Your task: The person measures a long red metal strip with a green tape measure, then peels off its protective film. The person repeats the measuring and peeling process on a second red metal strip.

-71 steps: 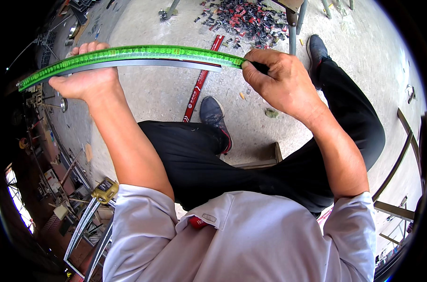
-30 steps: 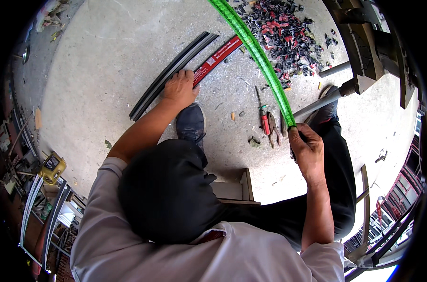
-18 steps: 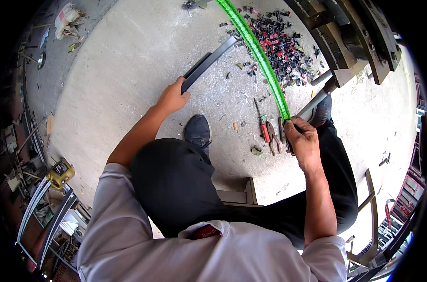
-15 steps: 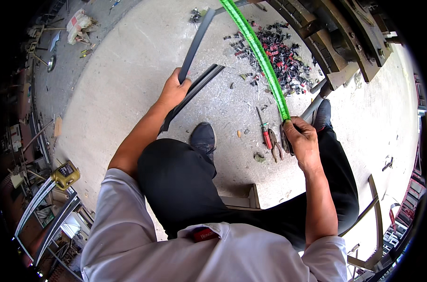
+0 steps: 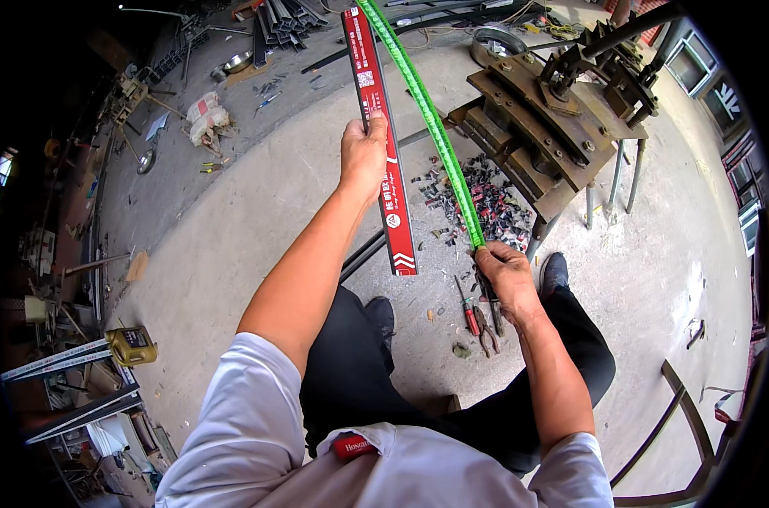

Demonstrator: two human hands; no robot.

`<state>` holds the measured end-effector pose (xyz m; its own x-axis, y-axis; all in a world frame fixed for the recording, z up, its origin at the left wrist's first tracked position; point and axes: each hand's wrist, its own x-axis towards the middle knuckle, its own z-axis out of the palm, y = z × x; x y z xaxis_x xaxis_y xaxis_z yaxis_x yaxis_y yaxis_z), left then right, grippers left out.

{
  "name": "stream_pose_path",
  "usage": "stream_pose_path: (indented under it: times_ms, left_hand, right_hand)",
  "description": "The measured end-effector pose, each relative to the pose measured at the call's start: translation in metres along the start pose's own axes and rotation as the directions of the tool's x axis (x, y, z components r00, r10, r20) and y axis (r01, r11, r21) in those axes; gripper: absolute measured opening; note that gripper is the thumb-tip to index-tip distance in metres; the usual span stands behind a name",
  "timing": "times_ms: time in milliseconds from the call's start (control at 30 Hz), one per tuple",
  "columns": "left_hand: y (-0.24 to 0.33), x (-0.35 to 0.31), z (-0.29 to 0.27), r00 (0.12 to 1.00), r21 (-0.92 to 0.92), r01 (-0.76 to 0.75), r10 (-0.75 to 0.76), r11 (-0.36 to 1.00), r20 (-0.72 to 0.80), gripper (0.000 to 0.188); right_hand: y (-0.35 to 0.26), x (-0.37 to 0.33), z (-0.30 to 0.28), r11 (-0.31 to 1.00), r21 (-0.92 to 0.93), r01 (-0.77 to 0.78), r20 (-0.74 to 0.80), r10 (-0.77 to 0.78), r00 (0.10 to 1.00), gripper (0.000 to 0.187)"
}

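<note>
My left hand (image 5: 366, 157) is closed around a long flat metal profile (image 5: 399, 229), whose red printed face with white markings is turned up. The profile stands nearly upright in view, over the floor. My right hand (image 5: 509, 278) grips the lower end of a bright green tape measure (image 5: 442, 146). Its blade arcs up and left, and its upper end lies close to the profile's top; whether they touch I cannot tell. Something dark shows beneath the right hand, mostly hidden by the fingers. A red-handled screwdriver (image 5: 470, 315) and pliers (image 5: 487, 332) lie on the floor below that hand.
A heavy rusty press (image 5: 545, 127) stands at the right front. Beside it is a heap of small red and black offcuts (image 5: 477, 199). Dark profiles (image 5: 363, 256) lie behind my left forearm. A yellowish can (image 5: 131, 346) stands at left, a curved metal frame (image 5: 696, 423) at lower right.
The profile has turned from its grey side to its red face and come nearer the green blade. My view has tilted up, showing more of the press. The right hand keeps its grip.
</note>
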<state>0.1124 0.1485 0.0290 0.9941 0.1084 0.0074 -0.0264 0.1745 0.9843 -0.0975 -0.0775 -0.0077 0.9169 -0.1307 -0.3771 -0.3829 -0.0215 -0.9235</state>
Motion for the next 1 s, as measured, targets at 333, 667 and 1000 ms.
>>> stream_pose_path:
  times_ms: [333, 667, 1000]
  left_hand:
    - [0.007, -0.044, 0.034, 0.999, -0.217, -0.044, 0.05, 0.975, 0.02, 0.024]
    - [-0.021, -0.022, 0.038, 0.987, -0.158, -0.145, 0.133, 0.977, -0.085, 0.04]
    - [0.012, -0.029, 0.032, 1.0, -0.328, -0.017, 0.015, 0.945, -0.009, 0.049]
  right_hand:
    - [0.008, -0.012, -0.005, 1.0, 0.018, 0.018, -0.04, -0.017, 0.999, 0.019]
    - [0.029, -0.017, 0.001, 0.999, -0.029, -0.038, -0.07, 0.036, 0.997, 0.02]
    - [0.05, -0.011, -0.008, 0.986, -0.165, 0.035, -0.088, -0.05, 0.995, 0.02]
